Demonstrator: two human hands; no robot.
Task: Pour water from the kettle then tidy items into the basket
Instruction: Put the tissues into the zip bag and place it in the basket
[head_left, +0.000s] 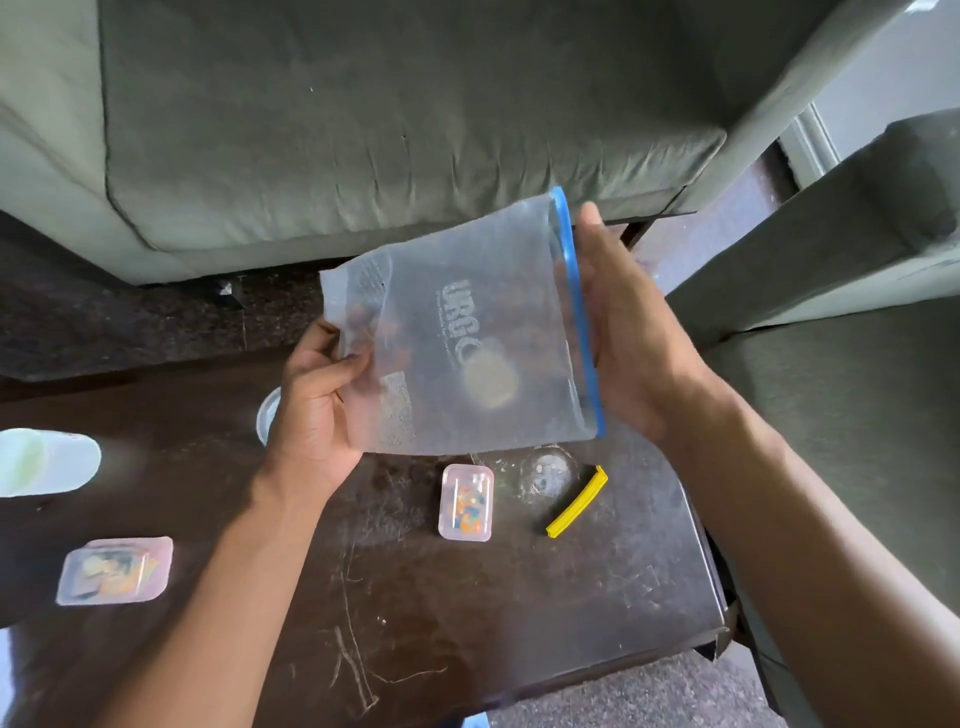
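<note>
I hold a clear zip bag (467, 332) with a blue seal strip above the dark table (467, 613). My left hand (317, 410) pinches the bag's bottom corner. My right hand (634, 332) grips the blue sealed edge on the right. The bag is turned sideways and looks nearly empty, with a round yellowish patch showing through it. No kettle or basket is in view.
On the table lie a small clear box of colourful bits (466, 503), a yellow clip (576, 501), a second small box (114, 570) at the left, a pale cup on its side (41, 461) and a round lid (267, 415). A green sofa (363, 130) stands behind.
</note>
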